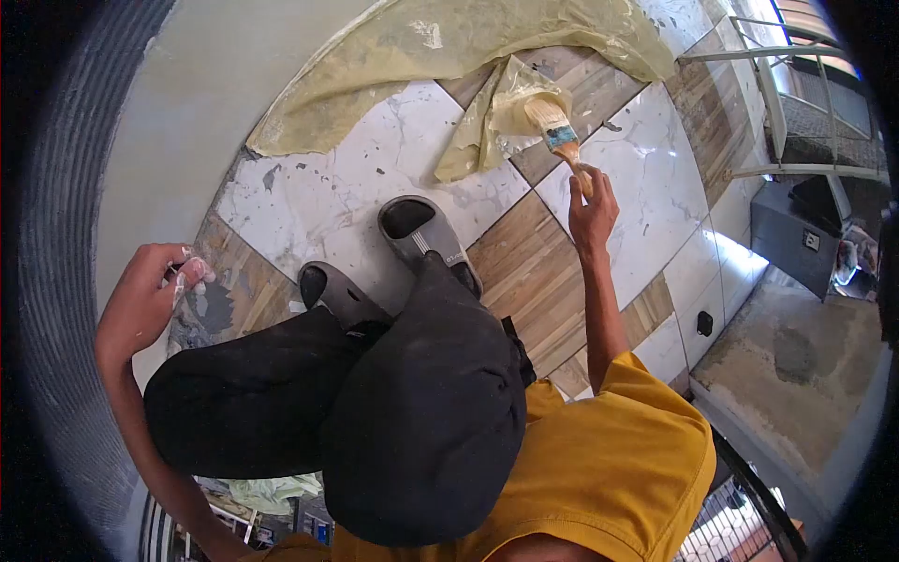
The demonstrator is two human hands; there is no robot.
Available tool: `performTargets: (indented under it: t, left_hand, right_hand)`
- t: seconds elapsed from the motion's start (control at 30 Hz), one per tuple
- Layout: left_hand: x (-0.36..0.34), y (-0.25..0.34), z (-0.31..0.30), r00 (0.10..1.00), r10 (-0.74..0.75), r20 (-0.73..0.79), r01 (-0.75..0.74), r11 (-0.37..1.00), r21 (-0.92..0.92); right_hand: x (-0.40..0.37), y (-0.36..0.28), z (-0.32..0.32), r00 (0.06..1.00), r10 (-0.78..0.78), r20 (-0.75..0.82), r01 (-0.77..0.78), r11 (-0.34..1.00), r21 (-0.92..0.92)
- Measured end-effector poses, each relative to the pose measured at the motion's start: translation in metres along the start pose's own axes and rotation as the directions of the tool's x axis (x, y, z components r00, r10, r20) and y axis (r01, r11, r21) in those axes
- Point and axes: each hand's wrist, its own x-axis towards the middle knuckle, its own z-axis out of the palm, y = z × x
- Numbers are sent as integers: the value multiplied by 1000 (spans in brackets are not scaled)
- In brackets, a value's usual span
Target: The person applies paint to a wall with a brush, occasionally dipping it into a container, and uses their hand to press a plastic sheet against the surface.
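In my right hand (594, 208) is a paintbrush (562, 137), its wooden handle between the fingers and its bristles pointing away from me. Cream-coloured paint coats the bristles, which rest over a paint-smeared, crumpled piece of yellowish plastic sheet (476, 133) on the tiled floor. My left hand (150, 298) is raised at the left, near the base of the wall, with its fingers curled and white smears on the fingertips. What those curled fingers hold, if anything, is hidden.
A long yellowish plastic sheet (403, 58) lies along the wall (178, 122). My feet, in grey slides (433, 234), stand on marble-look and wood-look tiles (529, 248) dotted with debris. A pale metal frame (777, 112) and a grey box (796, 234) are at the right.
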Motion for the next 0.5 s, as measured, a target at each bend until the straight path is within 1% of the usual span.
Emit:
performTargets:
  t: [0.03, 0.07, 0.1, 0.13, 0.17, 0.2, 0.23, 0.27, 0.3, 0.33, 0.37, 0.4, 0.43, 0.47, 0.5]
  left_hand:
    - [0, 4, -1, 1000, -15, -10, 15, 1000, -8]
    - [1, 7, -1, 999, -30, -22, 29, 999, -16]
    - [2, 8, -2, 999, -30, -24, 29, 999, -12]
    - [5, 10, -3, 999, -37, -21, 37, 999, -11]
    - [5, 11, -3, 999, -43, -19, 43, 999, -9]
    - [7, 9, -3, 999, -38, -20, 38, 999, -5]
    - [11, 5, -3, 1000, -21, 0, 21, 1000, -6]
    - [14, 5, -4, 1000, -3, 20, 3, 1000, -8]
    - [16, 8, -4, 1000, 5, 19, -5, 1000, -7]
    - [16, 12, -5, 1000, -14, 5, 14, 999, -34]
    - [17, 15, -5, 999, -36, -8, 35, 997, -62]
    - [20, 15, -5, 999, -31, -10, 31, 997, -64]
    - [22, 12, -4, 999, -30, -12, 28, 994, -105]
    - [22, 11, -3, 999, -32, -13, 30, 989, -146]
    - [24, 12, -3, 999, -39, -16, 36, 988, -150]
  right_hand:
    - [-3, 2, 0, 1000, 2, -2, -2, 1000, 4]
    - [-7, 6, -1, 988, 144, 57, -149, 982, 118]
    - [-11, 12, 0, 953, 273, 131, -297, 929, 221]
    - [-16, 23, 5, 953, 275, 130, -298, 928, 223]
    - [-24, 37, 11, 919, 348, 186, -394, 794, 463]
    - [-27, 42, 13, 880, 399, 259, -463, 592, 660]
    - [-32, 47, 15, 879, 404, 253, -462, 592, 660]
    - [-37, 51, 18, 812, 459, 361, -536, 338, 774]
    - [-38, 52, 19, 741, 473, 476, -565, 57, 823]
    - [-37, 53, 21, 713, 477, 514, -589, 8, 808]
    - [-39, 57, 25, 715, 479, 510, -586, 11, 811]
    - [-41, 60, 28, 691, 424, 585, -587, -143, 797]
    - [-45, 63, 32, 669, 357, 652, -583, -292, 758]
    - [-49, 66, 35, 651, 360, 668, -582, -328, 744]
    - [-49, 65, 32, 651, 353, 672, -587, -327, 740]
